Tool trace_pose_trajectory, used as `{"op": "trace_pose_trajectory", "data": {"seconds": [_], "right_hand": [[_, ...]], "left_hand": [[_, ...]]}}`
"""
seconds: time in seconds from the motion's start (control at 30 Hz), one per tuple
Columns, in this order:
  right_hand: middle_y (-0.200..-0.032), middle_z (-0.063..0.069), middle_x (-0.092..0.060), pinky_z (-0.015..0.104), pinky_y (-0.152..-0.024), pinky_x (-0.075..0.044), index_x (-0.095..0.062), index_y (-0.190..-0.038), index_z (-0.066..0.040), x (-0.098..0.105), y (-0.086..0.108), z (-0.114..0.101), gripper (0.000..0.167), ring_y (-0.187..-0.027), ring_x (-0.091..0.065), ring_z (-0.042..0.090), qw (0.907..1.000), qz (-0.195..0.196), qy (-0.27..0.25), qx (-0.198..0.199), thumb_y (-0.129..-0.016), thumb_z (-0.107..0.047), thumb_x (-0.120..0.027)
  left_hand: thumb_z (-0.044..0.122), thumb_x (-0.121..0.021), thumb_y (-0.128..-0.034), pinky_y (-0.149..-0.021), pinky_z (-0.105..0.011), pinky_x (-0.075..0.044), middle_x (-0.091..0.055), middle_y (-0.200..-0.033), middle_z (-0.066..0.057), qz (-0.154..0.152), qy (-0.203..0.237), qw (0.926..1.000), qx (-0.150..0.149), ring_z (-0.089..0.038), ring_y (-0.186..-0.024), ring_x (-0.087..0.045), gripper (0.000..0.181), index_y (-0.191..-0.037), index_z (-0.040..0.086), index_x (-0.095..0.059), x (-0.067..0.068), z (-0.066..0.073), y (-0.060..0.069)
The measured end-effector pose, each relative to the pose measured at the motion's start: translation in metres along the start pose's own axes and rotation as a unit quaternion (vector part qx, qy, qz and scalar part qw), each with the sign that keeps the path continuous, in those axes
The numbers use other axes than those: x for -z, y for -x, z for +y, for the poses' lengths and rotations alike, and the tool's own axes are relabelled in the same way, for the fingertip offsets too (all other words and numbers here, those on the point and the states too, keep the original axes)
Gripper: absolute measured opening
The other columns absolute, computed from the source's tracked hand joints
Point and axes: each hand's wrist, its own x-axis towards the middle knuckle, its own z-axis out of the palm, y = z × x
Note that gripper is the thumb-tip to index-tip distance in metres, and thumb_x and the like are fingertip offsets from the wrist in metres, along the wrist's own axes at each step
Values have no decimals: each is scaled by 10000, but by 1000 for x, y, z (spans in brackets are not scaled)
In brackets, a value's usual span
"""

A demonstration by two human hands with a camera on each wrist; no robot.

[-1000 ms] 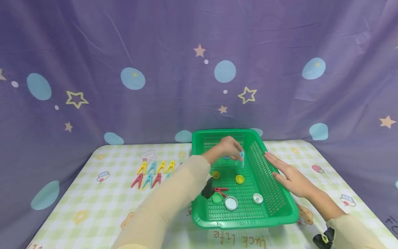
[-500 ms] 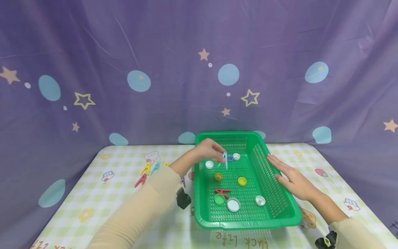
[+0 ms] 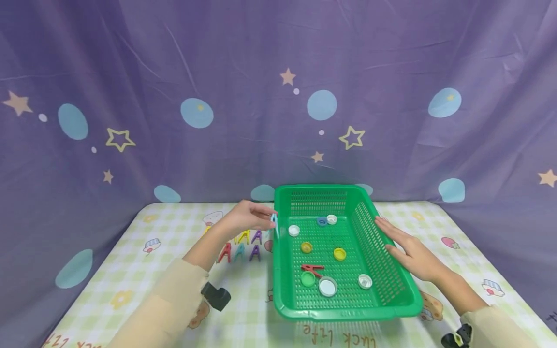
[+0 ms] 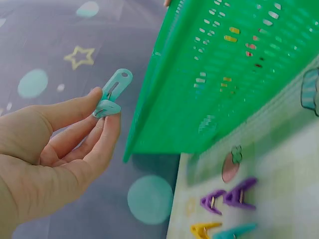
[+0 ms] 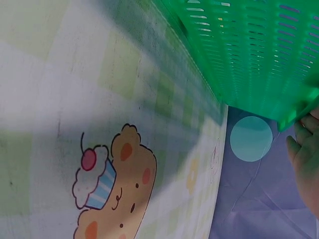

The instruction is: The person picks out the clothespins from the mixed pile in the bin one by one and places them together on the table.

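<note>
My left hand (image 3: pixel 249 216) pinches a light blue clothespin (image 4: pixel 116 85) between thumb and fingers, just left of the green basket's (image 3: pixel 348 314) left rim and above the table. Below that hand lie rows of clothespins: a red clothespin (image 3: pixel 225 253), a purple clothespin (image 3: pixel 255 253), a yellow clothespin (image 3: pixel 244 236) and others, some hidden by the hand. My right hand (image 3: pixel 409 249) rests on the basket's right rim with straight fingers. Inside the basket are a red clothespin (image 3: pixel 311 268) and several bottle caps, among them a green cap (image 3: pixel 308 279) and a yellow cap (image 3: pixel 340 254).
A checked tablecloth (image 3: pixel 148 270) with printed figures covers the table. Behind its far edge hangs a purple curtain (image 3: pixel 243 159) with stars and dots. The basket's raised perforated walls stand between the clothespin rows and the caps.
My left hand has moved left from over the basket interior to outside its left rim, still pinching the light blue clothespin. The right hand has stayed on the rim.
</note>
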Motion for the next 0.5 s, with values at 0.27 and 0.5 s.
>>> {"op": "trace_pose_trajectory", "data": {"seconds": [0.27,0.5], "right_hand": [[-1504,246,-382,-39,-1090,-103,-361,-1465,-9,0,0,-1,551,-1425,-105,-141,10000,0,-8,3,-936,-49,-512],[-1501,250,-384,-40,-1088,-111,-361,-1463,-3,0,0,-3,548,-1436,-124,-117,10000,5,-37,10,-938,-49,-509]], "left_hand": [[148,-688,-885,-980,-389,-540,-622,-1266,-178,118,282,9995,80,-205,-1067,-667,416,-1285,67,-609,12,-32,13],[149,-696,-878,-965,-394,-547,-616,-1287,-219,15,375,9992,148,-279,-1100,-667,451,-1291,4,-585,11,-56,18]]}}
